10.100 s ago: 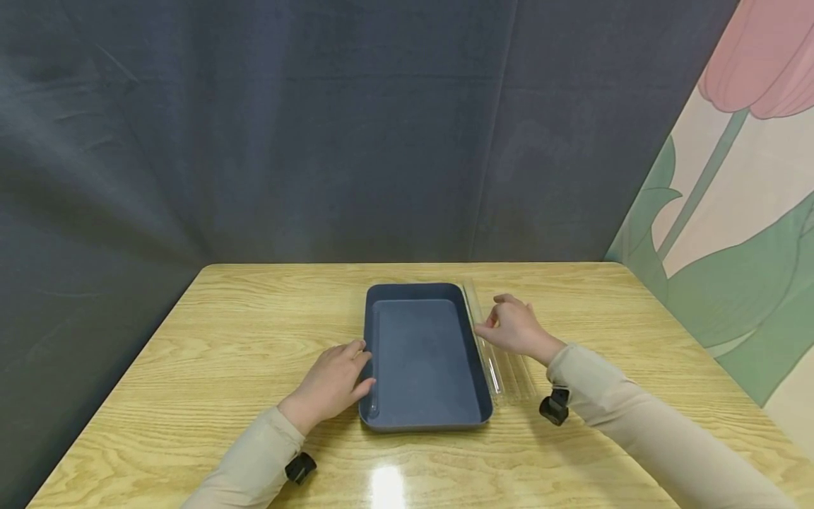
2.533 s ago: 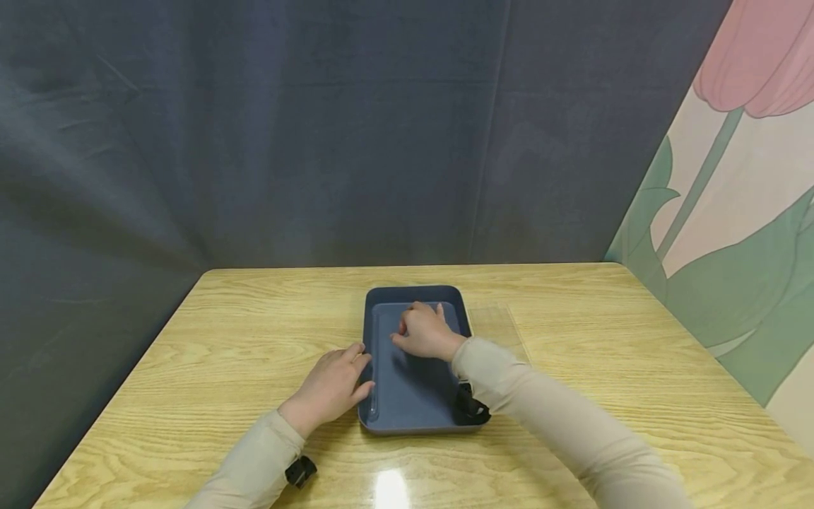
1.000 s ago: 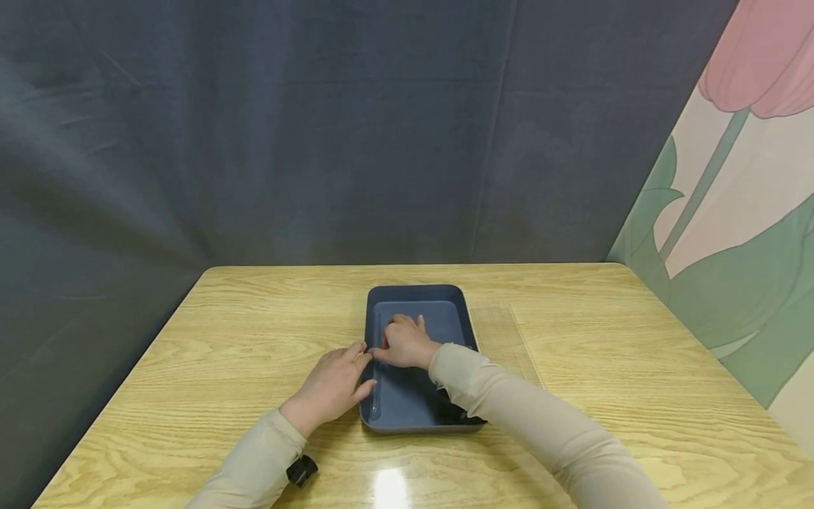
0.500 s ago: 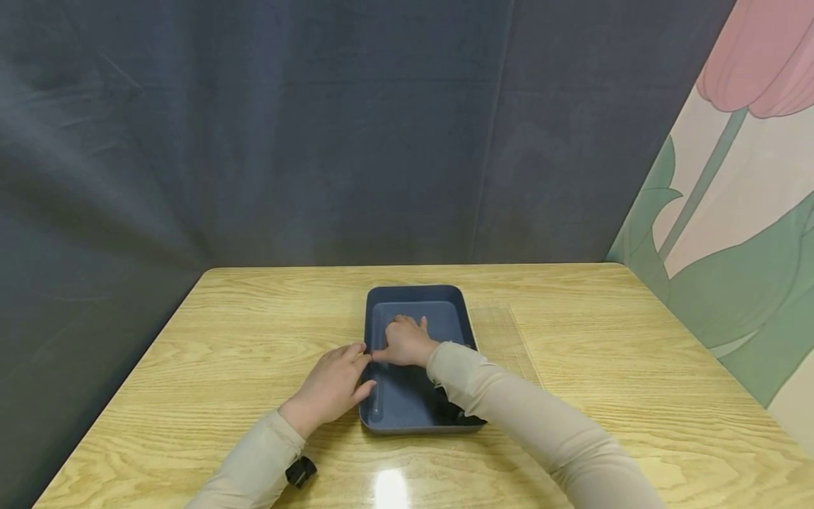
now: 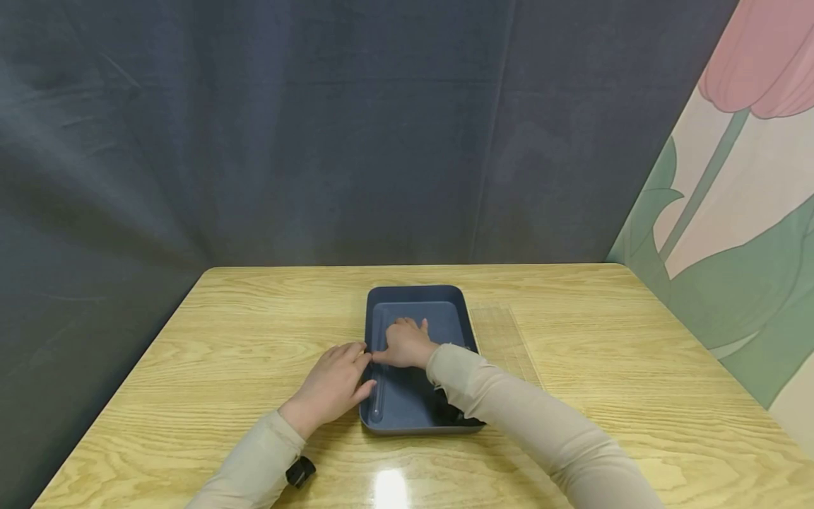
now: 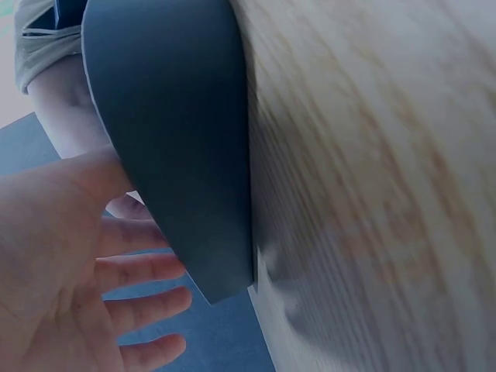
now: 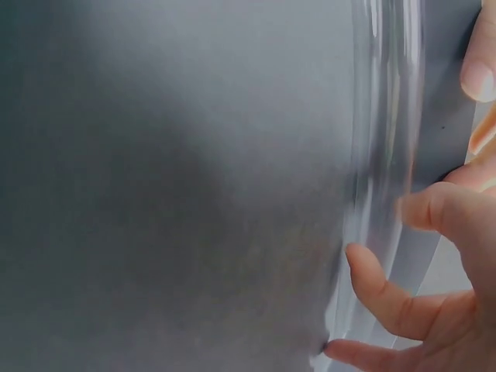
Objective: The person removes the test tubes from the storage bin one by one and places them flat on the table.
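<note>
A dark blue-grey tray (image 5: 422, 410) with raised walls stands on the wooden table. Along its left wall inside lies clear tubing with a rounded near end (image 5: 377, 406); whether it is one tube or two side by side is hard to tell. My right hand (image 5: 407, 343) reaches into the tray and pinches the clear tube (image 7: 387, 132) between thumb and finger, as the right wrist view shows. My left hand (image 5: 333, 382) rests at the tray's left rim, its fingers (image 6: 147, 271) fairly straight outside the wall and the thumb over the edge.
Right of the tray, a flat clear piece with faint lines (image 5: 505, 339) lies on the table (image 5: 254, 318), partly behind the right sleeve. A dark cloth (image 5: 350, 141) hangs behind the table. On the right stands a wall with a painted tulip (image 5: 750, 63).
Ten seconds ago my right hand was over clear tubes right of the tray; it has since crossed to the tray's left side. During the last second it hardly moves. My left hand stays put.
</note>
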A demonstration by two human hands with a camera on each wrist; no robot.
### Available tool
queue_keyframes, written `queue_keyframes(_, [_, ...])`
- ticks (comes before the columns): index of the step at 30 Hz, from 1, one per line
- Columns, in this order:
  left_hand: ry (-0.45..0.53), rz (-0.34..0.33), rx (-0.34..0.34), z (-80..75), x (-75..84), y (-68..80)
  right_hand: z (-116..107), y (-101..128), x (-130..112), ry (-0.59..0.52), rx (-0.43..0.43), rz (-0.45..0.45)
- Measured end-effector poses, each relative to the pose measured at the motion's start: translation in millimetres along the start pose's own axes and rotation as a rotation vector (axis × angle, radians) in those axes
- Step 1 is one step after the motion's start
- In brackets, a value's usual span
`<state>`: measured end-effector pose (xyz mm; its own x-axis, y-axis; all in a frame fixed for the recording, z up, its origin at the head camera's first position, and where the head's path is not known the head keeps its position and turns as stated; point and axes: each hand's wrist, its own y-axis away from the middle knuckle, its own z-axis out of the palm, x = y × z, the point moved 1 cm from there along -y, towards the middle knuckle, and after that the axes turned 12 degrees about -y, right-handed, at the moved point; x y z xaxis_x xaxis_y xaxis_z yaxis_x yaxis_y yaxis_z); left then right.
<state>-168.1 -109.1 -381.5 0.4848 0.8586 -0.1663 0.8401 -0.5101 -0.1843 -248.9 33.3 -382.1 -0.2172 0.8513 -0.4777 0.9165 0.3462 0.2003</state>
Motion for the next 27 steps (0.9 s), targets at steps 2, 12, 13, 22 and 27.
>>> queue_keyframes(2, [-0.003, 0.002, 0.003, -0.3, 0.0, -0.1, 0.9, -0.6, 0.9, -0.005, 0.005, 0.002])
queue_keyframes(12, [0.008, -0.007, 0.0, -1.3, 0.6, 0.7, -0.9, 4.3, 0.3, -0.001, 0.041, -0.004])
queue_keyframes(13, [0.008, -0.01, 0.0, -1.3, 0.6, 0.9, -1.1, 4.3, 0.5, 0.002, 0.044, -0.005])
queue_keyframes(22, [0.018, -0.036, -0.014, -0.2, 0.3, 0.5, -6.8, 6.0, 3.2, 0.013, 0.085, -0.012])
queue_keyframes(27, [0.023, -0.037, -0.02, -0.3, 0.3, 0.5, -10.0, 7.0, 4.2, 0.0, 0.102, -0.018])
